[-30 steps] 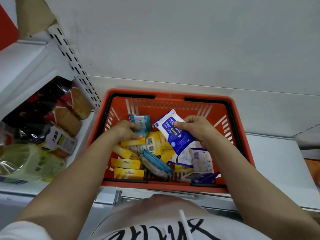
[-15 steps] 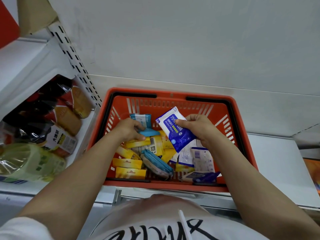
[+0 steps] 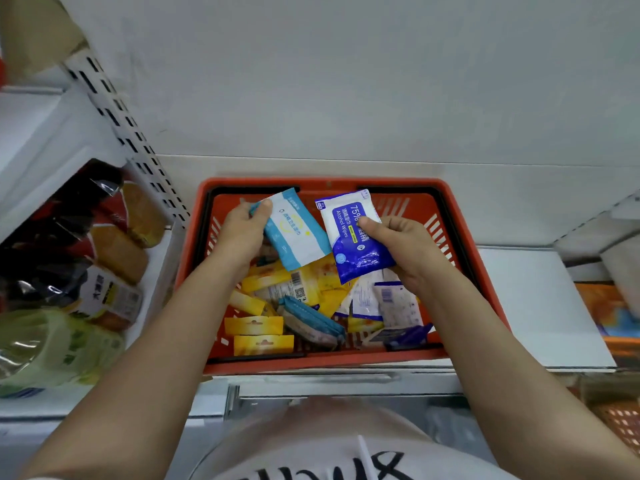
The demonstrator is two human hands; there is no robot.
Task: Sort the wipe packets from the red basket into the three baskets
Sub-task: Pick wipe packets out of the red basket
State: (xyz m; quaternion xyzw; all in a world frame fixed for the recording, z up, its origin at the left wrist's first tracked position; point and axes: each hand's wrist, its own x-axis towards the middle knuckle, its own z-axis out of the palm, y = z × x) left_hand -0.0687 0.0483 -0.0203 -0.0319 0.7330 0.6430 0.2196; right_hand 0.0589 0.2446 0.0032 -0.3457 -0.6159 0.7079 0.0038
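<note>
One red basket [image 3: 485, 271]. Two hands — the left hand [image 3: 239, 233] and the right hand [image 3: 405, 251] — each hold one packet: a light blue and white packet [image 3: 298, 233] and a dark blue alcohol wipes packet [image 3: 353, 244]. In the basket lie at least three yellow packets with hang tabs [image 3: 254, 325] — the rest of the heap overlaps too much to count.
</note>
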